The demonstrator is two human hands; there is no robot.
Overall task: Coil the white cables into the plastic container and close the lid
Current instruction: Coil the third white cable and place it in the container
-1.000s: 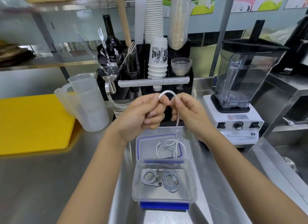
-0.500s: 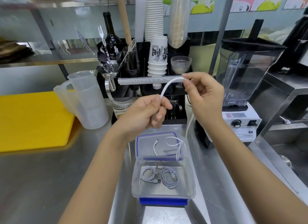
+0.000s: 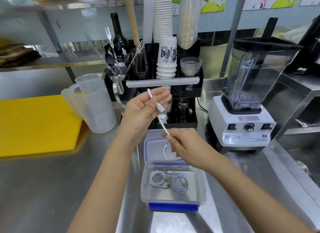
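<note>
White cable (image 3: 160, 111) stretched between hands: left hand (image 3: 144, 109) pinches upper end, right hand (image 3: 183, 146) grips lower part, above plastic container (image 3: 202, 193) (two coils inside).

Both forearms bare to frame edge, no sleeves; left grip (image 3: 143, 109) and right grip (image 3: 186, 146) ungloved

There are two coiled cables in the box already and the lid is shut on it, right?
Not quite. The head view shows two coiled cables in the box, but the lid is open, lying flat behind it. Both hands, left and right, hold another cable above.
</note>
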